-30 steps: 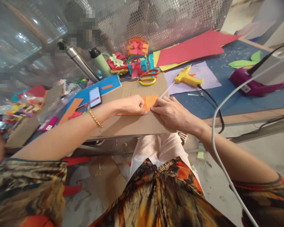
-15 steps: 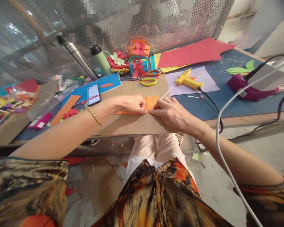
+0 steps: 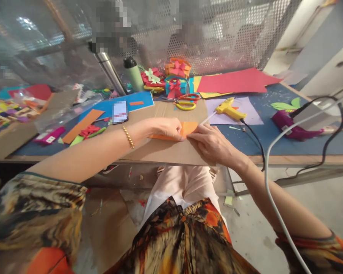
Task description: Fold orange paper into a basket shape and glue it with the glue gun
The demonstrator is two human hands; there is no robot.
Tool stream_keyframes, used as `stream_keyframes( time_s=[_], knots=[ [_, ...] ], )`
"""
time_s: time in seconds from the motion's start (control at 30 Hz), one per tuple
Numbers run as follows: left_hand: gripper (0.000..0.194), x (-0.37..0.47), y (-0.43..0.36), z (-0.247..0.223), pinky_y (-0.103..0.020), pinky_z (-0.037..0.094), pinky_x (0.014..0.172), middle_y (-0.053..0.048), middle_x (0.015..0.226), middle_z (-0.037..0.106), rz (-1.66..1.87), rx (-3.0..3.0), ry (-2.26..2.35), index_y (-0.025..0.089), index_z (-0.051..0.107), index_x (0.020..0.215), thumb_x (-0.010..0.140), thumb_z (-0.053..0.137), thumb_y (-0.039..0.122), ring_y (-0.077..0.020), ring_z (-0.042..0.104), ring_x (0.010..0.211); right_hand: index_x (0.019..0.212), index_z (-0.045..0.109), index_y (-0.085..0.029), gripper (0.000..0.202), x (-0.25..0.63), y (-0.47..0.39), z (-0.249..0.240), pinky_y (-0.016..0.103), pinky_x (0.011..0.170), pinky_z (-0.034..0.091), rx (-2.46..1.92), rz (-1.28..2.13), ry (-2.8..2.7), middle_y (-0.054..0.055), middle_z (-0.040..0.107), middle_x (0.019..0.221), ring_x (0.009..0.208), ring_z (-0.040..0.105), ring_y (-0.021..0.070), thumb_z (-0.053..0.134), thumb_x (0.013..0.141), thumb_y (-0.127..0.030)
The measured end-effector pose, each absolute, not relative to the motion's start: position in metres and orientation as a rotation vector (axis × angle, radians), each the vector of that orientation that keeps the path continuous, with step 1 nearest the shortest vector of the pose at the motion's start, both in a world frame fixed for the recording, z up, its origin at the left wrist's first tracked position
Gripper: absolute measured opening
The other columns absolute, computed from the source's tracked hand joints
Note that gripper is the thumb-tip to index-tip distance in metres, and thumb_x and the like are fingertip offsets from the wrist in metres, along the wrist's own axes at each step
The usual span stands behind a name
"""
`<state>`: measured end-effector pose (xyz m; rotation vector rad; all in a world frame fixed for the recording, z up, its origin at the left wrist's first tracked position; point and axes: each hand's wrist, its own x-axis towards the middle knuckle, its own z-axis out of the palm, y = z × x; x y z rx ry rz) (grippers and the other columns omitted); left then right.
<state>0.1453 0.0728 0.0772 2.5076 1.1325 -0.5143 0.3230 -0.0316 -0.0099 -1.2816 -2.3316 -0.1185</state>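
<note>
Head view: left hand curls over orange paper.

the view has shifted, showing more green paper beyond the left forearm

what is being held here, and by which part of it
An orange paper piece, held down on the cardboard at its near edge by the left hand and right hand; any pinch is unclear.

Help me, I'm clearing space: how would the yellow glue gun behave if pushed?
Lying on its side, the yellow glue gun would probably slide, not roll. Its black cord may tug it back, and the lilac sheet beneath might skid along.
</note>
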Motion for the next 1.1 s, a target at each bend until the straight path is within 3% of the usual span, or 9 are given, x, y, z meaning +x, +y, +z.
stream_keyframes(
  time_s=[0.2,0.43,0.57,0.73,0.83,1.1],
  knots=[
    [0.022,0.146,0.077,0.075,-0.034,0.024,0.06,0.003,0.058,0.045,-0.48,2.466,1.165,0.022,0.055,0.064,0.06,0.069,0.038,-0.0149,0.038,0.059,0.105,0.074,-0.017,0.033,0.314,-0.038,-0.004,0.039,0.081,0.03,-1.35,-0.362,-2.377,0.011,0.068,0.099,0.09,0.052,0.0254,0.042,0.098,-0.015],
    [0.025,0.147,0.074,0.077,-0.034,0.028,0.063,0.001,0.063,0.052,-0.495,2.468,1.18,0.021,0.06,0.069,0.064,0.072,0.042,-0.0169,0.045,0.065,0.095,0.074,-0.019,0.027,0.34,-0.04,-0.002,0.042,0.081,0.033,-1.586,-0.41,-2.203,0.011,0.07,0.093,0.088,0.054,0.0271,0.049,0.089,-0.014],
    [0.024,0.147,0.074,0.077,-0.034,0.026,0.062,0.002,0.061,0.049,-0.502,2.467,1.175,0.021,0.06,0.068,0.066,0.071,0.042,-0.0164,0.042,0.063,0.113,0.074,-0.017,0.035,0.336,-0.039,0.012,0.036,0.075,0.039,-1.632,-0.149,-1.999,0.012,0.072,0.098,0.087,0.061,0.0235,0.046,0.092,-0.018],
    [0.022,0.148,0.072,0.08,-0.034,0.025,0.062,0.002,0.059,0.045,-0.51,2.467,1.172,0.02,0.061,0.068,0.066,0.07,0.041,-0.0157,0.039,0.061,0.084,0.074,-0.018,0.028,0.313,-0.012,0.031,0.029,0.062,0.035,-1.944,0.241,-2.055,0.007,0.071,0.077,0.068,0.057,0.017,0.057,0.092,-0.038],
    [0.023,0.148,0.07,0.082,-0.033,0.026,0.062,0.002,0.059,0.046,-0.514,2.477,1.166,0.02,0.063,0.071,0.069,0.069,0.042,-0.0158,0.041,0.062,0.082,0.073,-0.018,0.028,0.308,0.005,0.032,0.029,0.057,0.032,-2.005,0.275,-2.096,0.007,0.071,0.076,0.066,0.056,0.0173,0.066,0.085,-0.045],
    [0.024,0.145,0.074,0.078,-0.033,0.029,0.061,0.0,0.063,0.054,-0.498,2.504,1.127,0.02,0.065,0.075,0.07,0.069,0.043,-0.0168,0.047,0.063,0.08,0.072,-0.018,0.024,0.319,0.012,0.033,0.029,0.057,0.032,-2.074,0.24,-2.155,0.007,0.07,0.076,0.067,0.056,0.0169,0.061,0.087,-0.039]
  ],
)
